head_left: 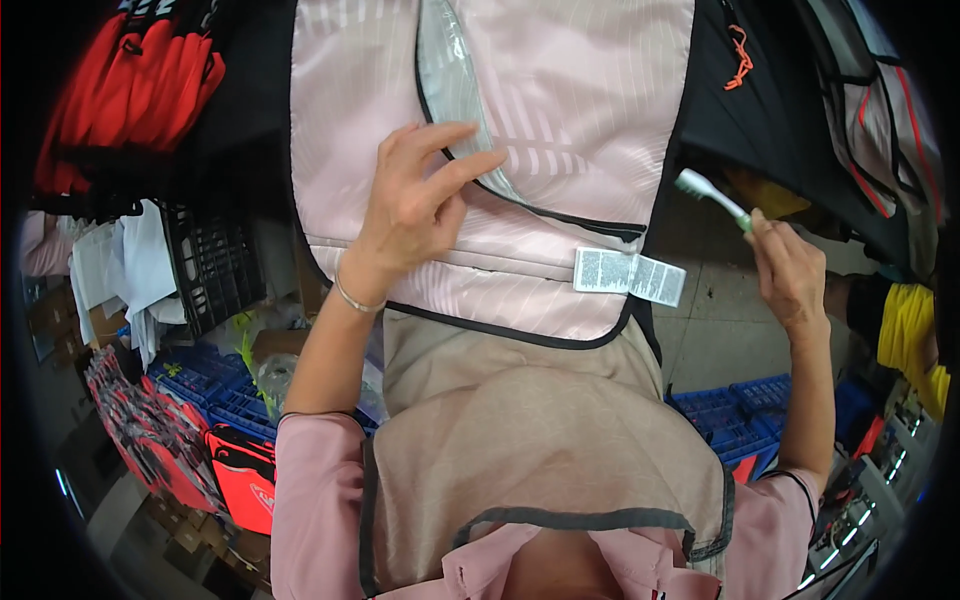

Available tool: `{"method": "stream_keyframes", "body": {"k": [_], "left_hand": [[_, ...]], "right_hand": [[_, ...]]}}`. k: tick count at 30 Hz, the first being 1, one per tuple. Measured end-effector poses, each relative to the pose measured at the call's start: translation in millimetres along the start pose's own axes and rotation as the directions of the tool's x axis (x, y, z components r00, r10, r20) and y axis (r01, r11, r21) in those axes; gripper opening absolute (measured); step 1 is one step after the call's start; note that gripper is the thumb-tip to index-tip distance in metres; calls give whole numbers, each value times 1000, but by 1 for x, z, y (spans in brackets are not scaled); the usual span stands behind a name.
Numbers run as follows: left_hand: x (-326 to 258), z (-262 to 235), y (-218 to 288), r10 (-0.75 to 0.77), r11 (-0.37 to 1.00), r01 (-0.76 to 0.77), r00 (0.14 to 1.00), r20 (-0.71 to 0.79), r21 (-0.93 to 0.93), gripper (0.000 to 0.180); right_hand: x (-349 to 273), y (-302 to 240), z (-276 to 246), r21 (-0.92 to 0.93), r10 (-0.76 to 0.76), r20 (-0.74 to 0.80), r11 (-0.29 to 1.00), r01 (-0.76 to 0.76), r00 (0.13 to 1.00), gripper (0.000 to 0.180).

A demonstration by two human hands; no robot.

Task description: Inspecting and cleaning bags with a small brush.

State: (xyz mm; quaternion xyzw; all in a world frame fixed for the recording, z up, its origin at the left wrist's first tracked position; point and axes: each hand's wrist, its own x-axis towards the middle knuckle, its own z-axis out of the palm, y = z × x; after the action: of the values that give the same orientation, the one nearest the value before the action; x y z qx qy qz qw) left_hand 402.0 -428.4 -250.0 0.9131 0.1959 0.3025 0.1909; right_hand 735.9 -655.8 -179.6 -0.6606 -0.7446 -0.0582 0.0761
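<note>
A pale pink fabric piece (590,90) with black-bound edges lies spread in front of me, its lower end hanging over my beige apron (520,420). A long slit in it gapes, showing a shiny grey lining (452,80). My left hand (415,200) is at the slit's black edge, its fingers stretched apart; whether the fingertips press on the cloth I cannot tell. Off to the right, away from the fabric, my right hand (788,262) grips a toothbrush (715,195) by its handle, the bristled head pointing left. A white printed label (628,275) sticks out near the fabric's lower right corner.
Red fabric pieces (140,85) hang at the far left, above a black crate (210,265). Blue crates (735,410) stand on the floor at both sides. An orange cord (739,58) lies on black cloth at upper right. Yellow cloth (910,335) is at the right.
</note>
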Motion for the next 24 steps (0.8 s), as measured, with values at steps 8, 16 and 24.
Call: {"method": "stream_keyframes", "body": {"k": [8, 16, 24], "left_hand": [[-98, 5, 69, 43, 999, -25, 898, 439, -46, 50], [-89, -54, 11, -327, 888, 431, 838, -436, 163, 51], [-120, -62, -84, -821, 61, 764, 405, 403, -643, 73]], "right_hand": [[44, -24, 28, 460, 562, 55, 720, -520, 825, 30], [100, -21, 47, 601, 564, -134, 700, -386, 815, 31], [141, -23, 78, 602, 677, -304, 682, -416, 671, 37]]}}
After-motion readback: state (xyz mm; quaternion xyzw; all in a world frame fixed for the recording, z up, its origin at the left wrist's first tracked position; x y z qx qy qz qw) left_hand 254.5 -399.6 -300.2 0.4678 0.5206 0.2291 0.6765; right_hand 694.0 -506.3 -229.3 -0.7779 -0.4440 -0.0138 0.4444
